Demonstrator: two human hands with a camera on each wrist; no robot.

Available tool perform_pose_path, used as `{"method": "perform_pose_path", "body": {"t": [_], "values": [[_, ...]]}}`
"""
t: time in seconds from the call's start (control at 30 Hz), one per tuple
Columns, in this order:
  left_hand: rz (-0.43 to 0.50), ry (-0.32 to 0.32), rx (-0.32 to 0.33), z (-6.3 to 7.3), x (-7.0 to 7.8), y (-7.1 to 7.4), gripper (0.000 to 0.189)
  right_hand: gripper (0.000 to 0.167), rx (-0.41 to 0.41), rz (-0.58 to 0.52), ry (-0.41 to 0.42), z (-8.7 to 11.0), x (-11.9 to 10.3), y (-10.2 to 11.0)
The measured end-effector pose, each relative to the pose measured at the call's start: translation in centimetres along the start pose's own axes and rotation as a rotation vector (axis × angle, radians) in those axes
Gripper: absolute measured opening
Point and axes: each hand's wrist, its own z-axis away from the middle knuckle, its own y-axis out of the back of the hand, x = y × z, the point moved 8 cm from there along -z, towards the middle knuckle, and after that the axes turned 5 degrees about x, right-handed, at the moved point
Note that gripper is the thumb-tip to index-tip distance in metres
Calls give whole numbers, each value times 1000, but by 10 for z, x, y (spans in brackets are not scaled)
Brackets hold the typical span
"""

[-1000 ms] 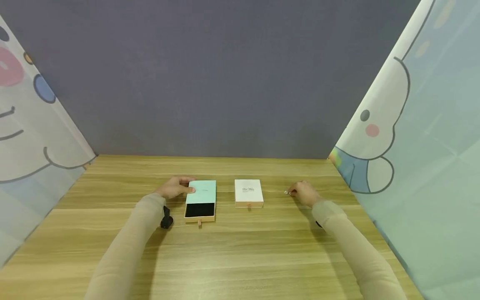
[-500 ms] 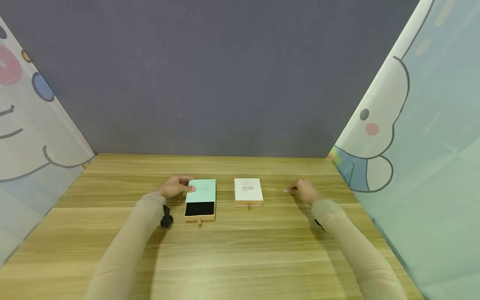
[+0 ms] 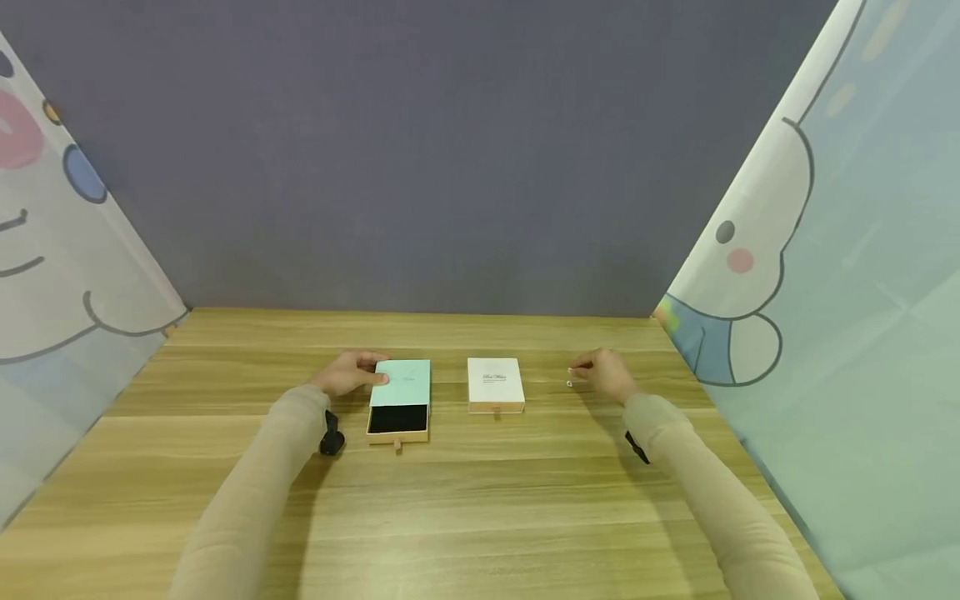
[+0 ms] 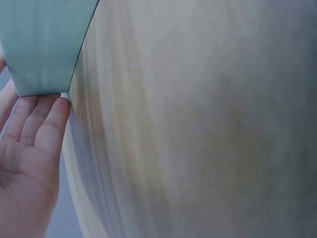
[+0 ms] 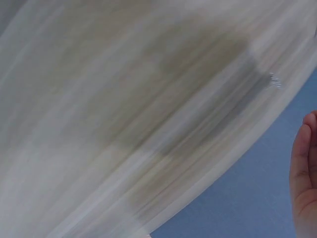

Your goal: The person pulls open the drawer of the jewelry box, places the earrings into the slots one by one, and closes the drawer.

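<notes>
My left hand point(image 3: 348, 373) holds the mint-green drawer box point(image 3: 402, 383) at its far left corner, thumb over the left edge and fingers along the far side. In the left wrist view, extended fingers point(image 4: 52, 129) lie against that box. Its drawer point(image 3: 397, 419), lined in black, is pulled partly out toward me. Over on the right, my right hand point(image 3: 609, 375) pinches a tiny shiny piece point(image 3: 570, 371), like an earring, at its fingertips. Another small silvery piece point(image 3: 569, 384) lies on the table just below; the right wrist view shows a shiny piece point(image 5: 275, 81) too.
A white box point(image 3: 496, 381) with black lettering and its drawer closed stands between the hands. Wooden table point(image 3: 480, 517) runs to a dark grey panel point(image 3: 450, 167) at the back. Cartoon-printed sheets point(image 3: 847, 333) flank both sides.
The right hand has lifted slightly with one small shiny piece, which now shows apart from the other. Left hand and both boxes have stayed in place.
</notes>
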Motion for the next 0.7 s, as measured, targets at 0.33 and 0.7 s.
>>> {"method": "perform_pose_path", "body": {"t": [0.33,0.7], "values": [[2,-10,-3,-2,-1,-2,70,21,-2,-73,-18,-4,-23,-1],[-2,-5,4,0,0,0,70,19,-14,-161,-20,-8,-74,-13]]}}
